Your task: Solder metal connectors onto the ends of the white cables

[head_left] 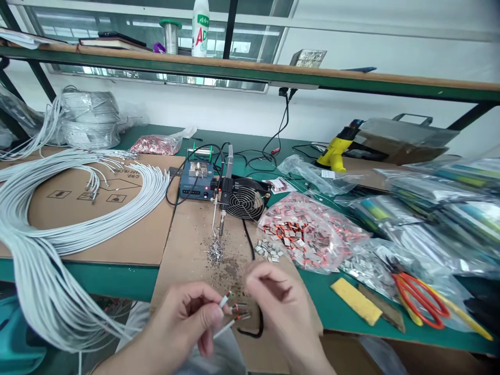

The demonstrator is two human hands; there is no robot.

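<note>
The left hand (186,315) pinches a white cable (224,301) between thumb and forefinger; the right hand (278,301) curls nearly closed, any held object indiscernible.

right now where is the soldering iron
In the head view, the soldering iron is near the middle, tip down at a heap of metallic bits, with the blue soldering station to its left and the round black fan to its right.

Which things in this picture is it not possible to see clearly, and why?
Head view:
Right hand: its curled pose hides whether it holds anything.
White cable loop: cut off by the left edge.
Teal object: left edge cuts it off.
Plastic packets, far right: blur obscures their contents.
</note>
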